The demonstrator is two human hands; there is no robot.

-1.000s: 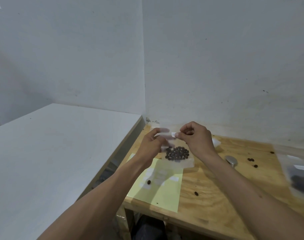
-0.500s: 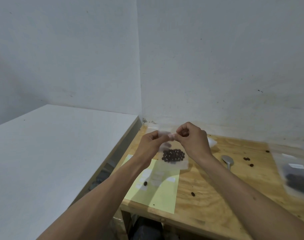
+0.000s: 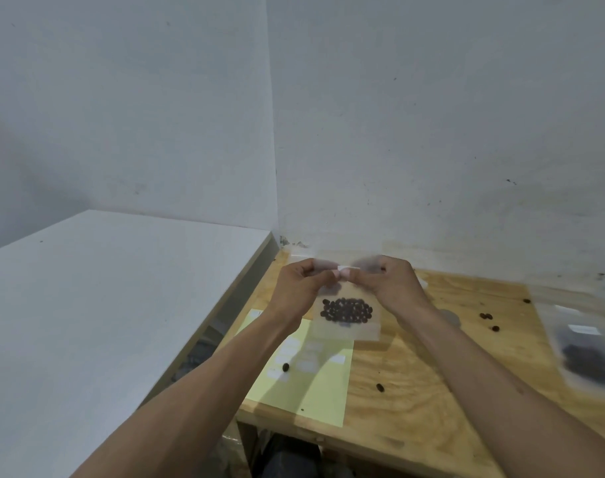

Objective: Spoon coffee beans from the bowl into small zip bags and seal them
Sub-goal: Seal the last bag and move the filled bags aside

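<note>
A small clear zip bag (image 3: 346, 331) hangs upright above the wooden table (image 3: 415, 401), with a cluster of dark coffee beans (image 3: 346, 310) in its lower half. My left hand (image 3: 299, 291) pinches the bag's top strip on the left. My right hand (image 3: 389, 286) pinches the same strip on the right, fingertips nearly meeting at the middle. A metal spoon (image 3: 451, 317) lies on the table behind my right forearm, mostly hidden. The bowl is not in view.
A yellow paper sheet (image 3: 311, 391) with white labels lies under the bag. Loose beans (image 3: 379, 387) are scattered on the wood. Another bag holding dark beans (image 3: 590, 353) lies at the right edge. A white surface (image 3: 104, 322) borders the table on the left.
Both hands stay pinched on the bag's top strip. The bag and hands have shifted slightly left in the view as the camera moved.
</note>
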